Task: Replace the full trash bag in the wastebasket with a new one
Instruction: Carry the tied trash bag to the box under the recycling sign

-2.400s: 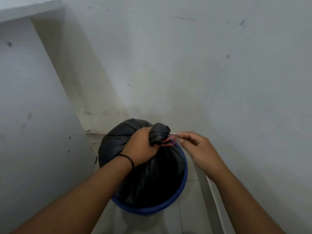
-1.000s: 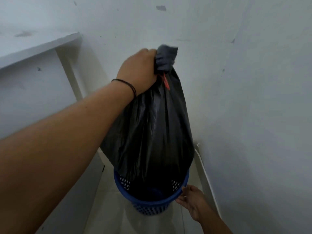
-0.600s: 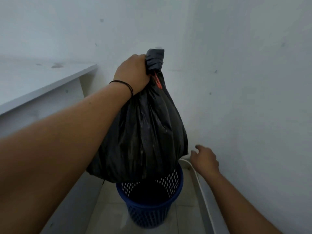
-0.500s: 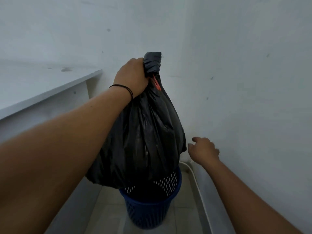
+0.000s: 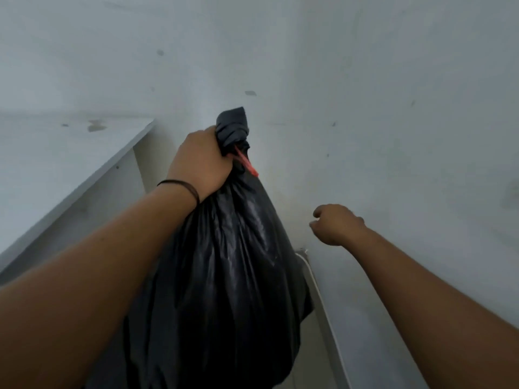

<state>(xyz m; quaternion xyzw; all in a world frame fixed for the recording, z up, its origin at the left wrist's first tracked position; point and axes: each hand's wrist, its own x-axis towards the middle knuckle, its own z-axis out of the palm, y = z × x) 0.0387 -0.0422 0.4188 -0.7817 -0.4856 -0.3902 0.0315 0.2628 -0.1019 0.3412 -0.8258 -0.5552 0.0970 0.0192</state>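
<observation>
"What is in your left hand?"

"A black trash bag. My fingers are wrapped tight around its twisted neck, just under the bunched top. A red tie sticks out there, next to my thumb side."

"Is the bag full?"

"It looks fat and heavy. It hangs down from my fist, and its bottom goes out of sight at the low edge of what I see."

"Where is the basket?"

"I cannot see it. The bag covers the middle and low part of my view."

"What about your right hand?"

"It is out in the air to the right of the bag, near the white wall. It holds nothing and does not touch the bag. The fingers curl down and in, loose, not a tight fist."

"Anything on your arm?"

"A thin dark band sits on my left wrist."

"What else is near?"

"A white shelf is on the left. A thin white strip runs along the bottom of the wall."
</observation>
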